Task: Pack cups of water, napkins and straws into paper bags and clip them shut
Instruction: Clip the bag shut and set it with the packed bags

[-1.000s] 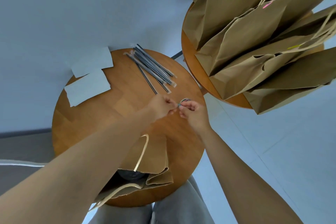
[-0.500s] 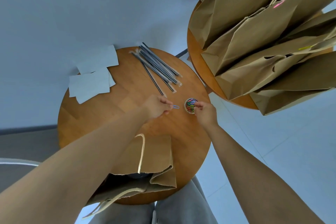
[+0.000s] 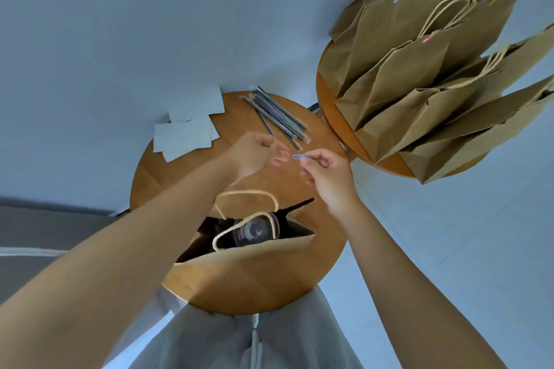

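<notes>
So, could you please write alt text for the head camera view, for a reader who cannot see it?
The right hand pinches a blue paper clip above a round wooden table, the left hand close beside it. Below them an open paper bag holds a lidded cup. Straws and napkins lie behind; more bags crowd a second table.

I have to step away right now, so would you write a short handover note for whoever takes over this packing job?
Right hand: pinches a blue paper clip.
Left hand: beside it, fingers loosely curled, holding nothing.
Open paper bag: on the near table, a cup inside; not yet clipped.
Straws and napkins: at the table's far edge.
Done: packed bags stand on the second table, several with clips visible.
Left: I cannot see a napkin or straw in the open bag, so check; then close it and clip it.
</notes>
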A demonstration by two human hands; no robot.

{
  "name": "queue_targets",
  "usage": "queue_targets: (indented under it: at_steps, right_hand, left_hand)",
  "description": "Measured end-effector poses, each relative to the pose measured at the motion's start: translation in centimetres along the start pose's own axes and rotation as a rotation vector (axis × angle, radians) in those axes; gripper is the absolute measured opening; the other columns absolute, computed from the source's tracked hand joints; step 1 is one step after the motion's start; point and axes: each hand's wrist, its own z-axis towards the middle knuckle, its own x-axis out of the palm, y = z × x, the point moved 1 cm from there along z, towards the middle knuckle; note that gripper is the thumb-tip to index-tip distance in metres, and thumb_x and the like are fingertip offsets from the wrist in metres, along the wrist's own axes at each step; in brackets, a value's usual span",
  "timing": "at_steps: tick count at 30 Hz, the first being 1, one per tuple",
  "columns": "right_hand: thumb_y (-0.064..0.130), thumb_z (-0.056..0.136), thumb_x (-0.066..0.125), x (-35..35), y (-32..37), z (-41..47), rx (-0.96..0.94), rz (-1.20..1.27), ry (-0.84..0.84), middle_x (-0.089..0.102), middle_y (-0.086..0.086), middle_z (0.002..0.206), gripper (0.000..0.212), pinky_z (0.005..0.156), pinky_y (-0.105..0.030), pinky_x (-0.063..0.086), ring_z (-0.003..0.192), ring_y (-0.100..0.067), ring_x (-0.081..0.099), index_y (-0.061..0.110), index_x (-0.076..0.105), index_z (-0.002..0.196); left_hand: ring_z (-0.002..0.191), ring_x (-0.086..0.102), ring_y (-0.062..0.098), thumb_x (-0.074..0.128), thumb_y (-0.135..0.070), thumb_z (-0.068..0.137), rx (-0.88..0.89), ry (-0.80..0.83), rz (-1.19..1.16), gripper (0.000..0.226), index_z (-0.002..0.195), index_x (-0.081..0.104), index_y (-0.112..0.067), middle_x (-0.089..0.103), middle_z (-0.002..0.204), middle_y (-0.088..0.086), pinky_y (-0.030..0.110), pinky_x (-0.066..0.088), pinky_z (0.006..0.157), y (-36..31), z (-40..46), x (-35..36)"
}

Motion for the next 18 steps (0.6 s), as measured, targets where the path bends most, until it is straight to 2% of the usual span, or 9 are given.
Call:
queue_targets:
  at_steps: [2,4,6,8,11,13,15,16,18]
  right_hand:
    - [0.011,0.088,0.060,0.0,0.4,-2.3,-0.051,-0.032,-0.011,0.068,0.002,0.080,0.016,0.068,-0.022,0.053,0.067,-0.006,0.063,0.023,0.067,0.080]
    - [0.015,0.086,0.062,-0.1,0.3,-4.7,-0.110,-0.105,-0.034,0.068,0.008,0.074,0.019,0.073,-0.027,0.054,0.070,-0.006,0.064,0.030,0.067,0.075]
    - [0.021,0.084,0.063,-0.3,0.1,-6.9,-0.173,-0.185,-0.095,0.068,0.013,0.078,0.016,0.076,-0.030,0.054,0.079,-0.004,0.065,0.032,0.066,0.074]
    - [0.024,0.083,0.064,-0.2,0.0,-8.5,-0.219,-0.228,-0.152,0.067,0.016,0.083,0.014,0.079,-0.030,0.054,0.085,0.000,0.063,0.034,0.065,0.074]
    - [0.028,0.083,0.063,0.7,0.3,-10.1,-0.275,-0.317,-0.116,0.066,0.017,0.082,0.016,0.076,-0.029,0.054,0.085,-0.001,0.062,0.042,0.065,0.075]
    - [0.031,0.083,0.061,1.5,0.4,-11.0,-0.319,-0.386,-0.058,0.065,0.022,0.079,0.017,0.071,-0.028,0.052,0.079,0.001,0.062,0.047,0.063,0.076]
    - [0.032,0.084,0.059,2.2,0.3,-11.7,-0.358,-0.469,-0.042,0.062,0.025,0.079,0.015,0.066,-0.027,0.050,0.075,0.001,0.060,0.043,0.061,0.074]
    - [0.032,0.084,0.059,2.5,0.1,-12.0,-0.375,-0.515,-0.047,0.061,0.025,0.079,0.014,0.065,-0.029,0.051,0.074,0.000,0.060,0.042,0.059,0.074]
    - [0.027,0.086,0.059,2.9,-0.1,-12.5,-0.396,-0.574,-0.065,0.061,0.020,0.077,0.015,0.067,-0.034,0.053,0.074,-0.004,0.060,0.038,0.059,0.076]
  left_hand:
    - [0.080,0.062,0.004,0.043,0.002,0.094,0.025,-0.009,-0.001,0.024,0.099,0.065,-0.006,0.067,0.096,0.004,0.009,0.047,0.064,0.3,-3.3,-1.7]
    - [0.091,0.064,0.008,0.036,-0.006,0.099,-0.008,-0.068,-0.083,0.028,0.107,0.062,-0.006,0.067,0.108,0.009,0.009,0.046,0.073,1.9,-7.1,-3.1]
    - [0.111,0.060,0.020,0.036,-0.010,0.099,-0.019,-0.084,-0.154,0.031,0.118,0.060,-0.002,0.064,0.120,0.011,0.022,0.046,0.091,4.2,-10.6,-4.0]
    - [0.123,0.050,0.023,0.045,-0.012,0.091,0.034,0.005,0.035,0.036,0.125,0.057,-0.008,0.059,0.128,0.007,0.034,0.037,0.105,6.1,-12.9,-4.1]
    - [0.108,0.055,0.019,0.066,-0.020,0.076,0.107,0.125,0.479,0.049,0.124,0.053,-0.023,0.060,0.114,-0.005,0.033,0.045,0.094,7.8,-14.2,-3.3]
    - [0.105,0.055,0.019,0.074,-0.039,0.068,0.208,0.082,0.727,0.066,0.127,0.047,-0.026,0.060,0.114,-0.006,0.035,0.042,0.097,8.1,-14.1,-2.0]
    - [0.107,0.056,0.018,0.074,-0.052,0.066,0.306,-0.047,0.857,0.080,0.135,0.041,-0.027,0.060,0.119,-0.009,0.032,0.035,0.100,8.4,-13.6,-0.6]
    - [0.104,0.058,0.019,0.073,-0.050,0.069,0.350,-0.139,0.880,0.073,0.132,0.045,-0.027,0.063,0.115,-0.008,0.030,0.036,0.094,8.5,-13.3,-0.2]
    - [0.094,0.061,0.023,0.067,-0.039,0.078,0.390,-0.269,0.874,0.040,0.113,0.059,-0.023,0.067,0.100,-0.004,0.027,0.041,0.080,8.7,-12.6,0.3]
